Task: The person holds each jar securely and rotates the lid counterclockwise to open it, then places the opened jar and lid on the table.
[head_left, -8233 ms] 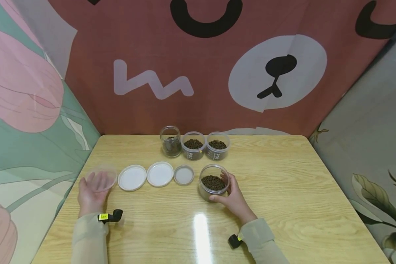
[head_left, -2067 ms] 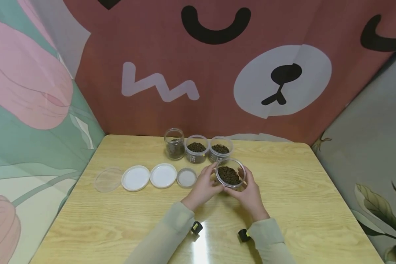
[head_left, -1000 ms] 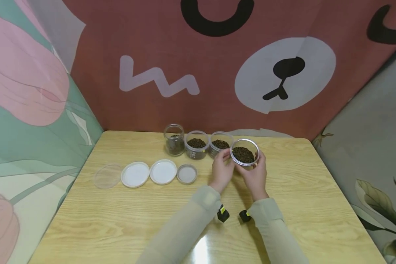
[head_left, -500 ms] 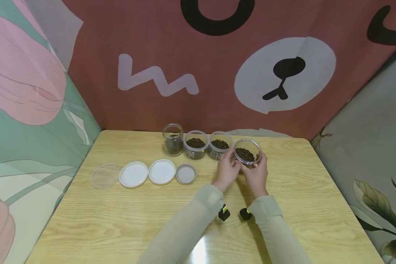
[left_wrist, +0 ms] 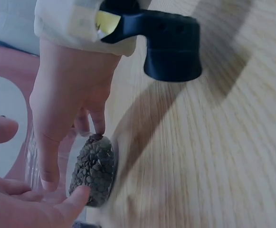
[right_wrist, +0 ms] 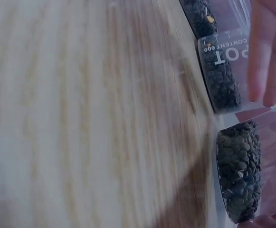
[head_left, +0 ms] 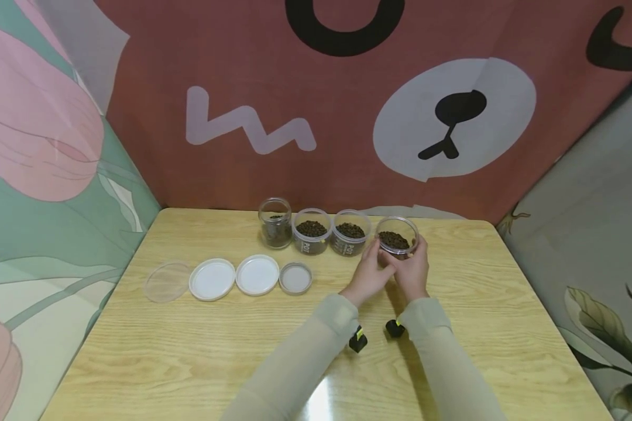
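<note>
A clear round jar (head_left: 397,238) of dark brown pellets stands at the right end of the back row, between my two hands. My left hand (head_left: 368,273) holds its near left side, while my right hand (head_left: 414,269) holds its right side with the fingers curved round the wall. The thumbs come close together at the jar's front. In the left wrist view, the fingertips of the right hand (left_wrist: 76,95) lie at the jar's wall, with the pellets (left_wrist: 94,170) showing through. The right wrist view shows the jar's pellets (right_wrist: 240,171) low, close to the wooden table.
Left of it stand two clear tubs, one (head_left: 350,234) marked POT and another (head_left: 312,233), then a taller glass jar (head_left: 275,225), all holding pellets. Nearer lie a clear disc lid (head_left: 167,282), two white lids (head_left: 212,279) (head_left: 257,275) and a small grey lid (head_left: 295,278).
The left hand has put down the clear lid and joined the right on the jar. Together they have carried the jar back and right, lowering it beside the tubs.
</note>
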Demonstrator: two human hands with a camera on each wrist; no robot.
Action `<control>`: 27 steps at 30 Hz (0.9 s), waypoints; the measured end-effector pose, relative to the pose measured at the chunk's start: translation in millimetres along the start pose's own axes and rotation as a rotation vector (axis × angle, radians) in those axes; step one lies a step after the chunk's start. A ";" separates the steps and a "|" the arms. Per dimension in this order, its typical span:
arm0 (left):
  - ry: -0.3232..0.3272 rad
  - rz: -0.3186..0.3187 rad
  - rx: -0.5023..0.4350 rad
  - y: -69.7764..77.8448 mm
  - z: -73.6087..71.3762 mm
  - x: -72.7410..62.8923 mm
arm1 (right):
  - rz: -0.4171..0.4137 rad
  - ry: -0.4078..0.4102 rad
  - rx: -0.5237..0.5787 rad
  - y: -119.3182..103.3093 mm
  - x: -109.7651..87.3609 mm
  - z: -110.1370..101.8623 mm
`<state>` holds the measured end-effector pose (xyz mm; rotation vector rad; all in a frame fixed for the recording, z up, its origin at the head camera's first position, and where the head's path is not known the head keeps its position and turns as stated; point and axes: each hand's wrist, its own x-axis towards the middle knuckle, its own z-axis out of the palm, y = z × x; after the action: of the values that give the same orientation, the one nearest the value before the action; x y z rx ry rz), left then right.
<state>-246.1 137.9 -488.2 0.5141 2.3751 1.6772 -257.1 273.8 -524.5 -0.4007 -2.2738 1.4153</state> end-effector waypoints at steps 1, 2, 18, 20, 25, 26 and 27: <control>-0.011 -0.009 -0.001 -0.2 -0.2 -0.5 | 0.000 0.001 -0.010 0.4 1.3 0.4; -0.018 -0.016 -0.001 -0.4 -0.2 -0.9 | -0.001 0.000 -0.016 0.8 2.3 0.6; -0.005 -0.028 -0.014 -10.2 -1.2 -5.0 | 0.053 -0.098 -0.028 3.7 24.2 1.3; 0.024 -0.031 -0.031 -14.0 -2.0 -5.7 | 0.068 -0.124 -0.043 4.9 27.5 0.3; 0.049 -0.034 -0.074 -21.8 -8.4 -9.2 | 0.078 -0.176 -0.085 7.9 33.7 0.7; 0.050 -0.029 -0.076 -23.6 -10.0 -10.1 | 0.077 -0.186 -0.086 7.9 34.4 1.3; 0.052 -0.026 -0.074 -25.6 -11.6 -11.0 | 0.075 -0.194 -0.089 8.1 35.2 2.0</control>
<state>-244.3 115.8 -508.7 0.4301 2.3342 1.7806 -288.4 291.8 -525.3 -0.3947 -2.5080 1.4490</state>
